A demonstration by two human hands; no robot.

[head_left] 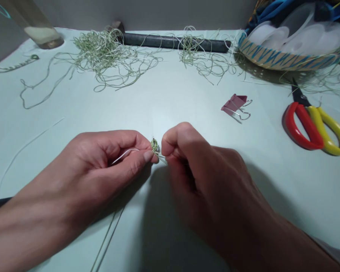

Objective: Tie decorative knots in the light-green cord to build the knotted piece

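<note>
A small green knotted cord piece point(154, 145) is pinched between the thumb and fingers of my left hand point(110, 162). Close on its right, my right hand point(198, 170) is closed in a pinch on thin cords that run out from the knot. A white cord point(126, 152) loops through my left hand. Below that hand, two cord strands point(109, 234) trail toward the bottom edge. The fingertips of the two hands are a small gap apart.
Tangled green cord point(99, 53) lies at the back beside a dark hammer point(170, 41). On the right are a pink binder clip point(234, 104), red-and-yellow scissors point(308, 124) and a basket point(289, 60) of white spools. A bottle-like object point(42, 34) stands back left.
</note>
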